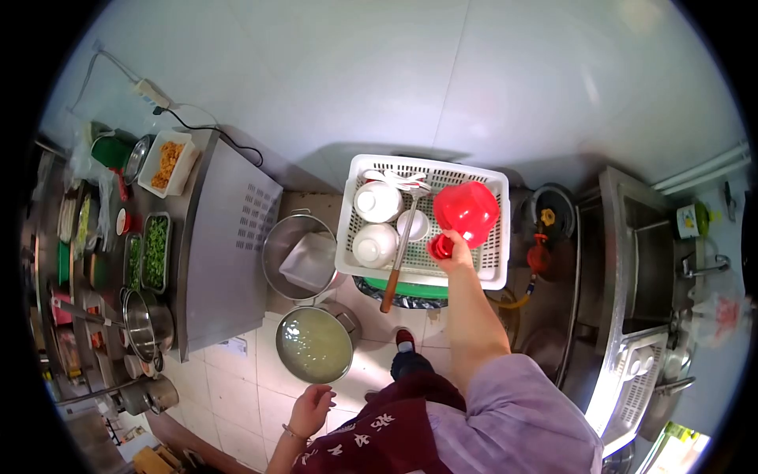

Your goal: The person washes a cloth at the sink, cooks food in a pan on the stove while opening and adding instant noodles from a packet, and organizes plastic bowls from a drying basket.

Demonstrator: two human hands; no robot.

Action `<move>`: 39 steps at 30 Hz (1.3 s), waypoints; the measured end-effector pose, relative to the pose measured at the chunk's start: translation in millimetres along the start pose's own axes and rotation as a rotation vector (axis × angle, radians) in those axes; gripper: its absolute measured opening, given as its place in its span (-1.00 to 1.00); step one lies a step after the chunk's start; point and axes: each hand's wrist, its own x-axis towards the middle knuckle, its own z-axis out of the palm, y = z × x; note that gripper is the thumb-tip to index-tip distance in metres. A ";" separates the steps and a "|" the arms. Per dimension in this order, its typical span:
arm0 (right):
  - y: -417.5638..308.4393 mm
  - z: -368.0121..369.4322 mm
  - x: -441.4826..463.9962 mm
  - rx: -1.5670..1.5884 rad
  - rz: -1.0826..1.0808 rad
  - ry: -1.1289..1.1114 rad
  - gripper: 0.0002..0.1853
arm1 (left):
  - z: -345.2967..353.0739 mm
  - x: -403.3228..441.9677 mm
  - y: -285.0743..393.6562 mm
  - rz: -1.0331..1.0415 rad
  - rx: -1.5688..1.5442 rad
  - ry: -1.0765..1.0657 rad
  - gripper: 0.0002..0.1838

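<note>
My right hand is closed around the handle of a red plastic scoop, whose bowl lies over the right side of a white plastic basket. Left of it in the basket are two white bowls and a smaller white cup. White spoons lie along the back. A wooden-handled ladle slants across the basket, its handle over the front rim. My left hand hangs low, fingers loosely bent and holding nothing, near a pot of cloudy liquid.
The basket sits above a green-rimmed bin with a black liner. A large metal pot with a white container inside stands to its left. A steel counter with food trays is at left. A sink is at right.
</note>
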 end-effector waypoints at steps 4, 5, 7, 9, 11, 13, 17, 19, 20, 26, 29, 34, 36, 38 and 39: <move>-8.8 -2.9 -11.1 -0.267 0.044 0.179 -0.64 | 4.7 14.5 8.1 0.089 0.070 -0.037 -0.78; -10.3 -7.1 -14.9 -0.264 0.041 0.183 -0.64 | 6.3 16.3 13.6 0.086 0.086 -0.040 -0.78; -13.2 -14.5 -23.3 -0.454 -0.047 0.161 -0.65 | 10.4 20.2 20.4 0.117 0.076 -0.056 -0.78; -17.3 -13.9 -33.7 -0.597 -0.111 0.140 -0.69 | 15.5 26.6 28.3 0.146 0.061 -0.064 -0.78; -21.0 -23.7 -35.7 -0.573 -0.090 0.056 -0.73 | 19.2 36.7 39.9 0.179 0.166 -0.103 -0.78; -25.8 -31.6 -46.3 -0.540 -0.075 -0.028 -0.77 | 24.1 54.8 48.6 0.217 0.184 -0.147 -0.78; -33.3 -28.0 -102.1 -0.567 -0.005 -0.266 -0.80 | 44.0 102.1 90.4 0.245 -0.009 -0.314 -0.78; -34.3 -27.3 -131.9 -0.531 0.047 -0.368 -0.78 | 58.3 136.9 120.3 0.292 0.100 -0.328 -0.73; -33.0 -27.9 -149.0 -0.532 0.051 -0.370 -0.78 | 69.9 155.4 126.9 0.368 -0.017 -0.355 -0.67; -14.1 -51.3 -263.0 -0.332 0.326 -0.726 -0.54 | 157.4 169.5 196.7 0.300 -0.364 -0.452 -0.52; 14.2 -85.8 -299.2 -0.219 0.492 -0.869 -0.51 | 177.1 162.9 179.4 0.902 -0.005 -0.593 -0.65; 63.7 -141.2 -356.2 -0.134 0.483 -0.948 -0.47 | 178.0 103.4 126.8 0.513 -0.427 -0.610 -0.80; 82.1 -165.4 -388.1 -0.149 0.409 -0.858 -0.47 | 163.8 69.0 106.2 0.421 -0.389 -0.629 -0.76; 102.1 -186.1 -427.0 -0.376 0.206 -0.707 -0.47 | 166.2 40.4 75.7 0.578 -0.400 -0.579 -0.69; 112.8 -200.9 -443.7 -0.526 0.076 -0.645 -0.49 | 159.8 25.7 63.2 0.518 -0.285 -0.578 -0.64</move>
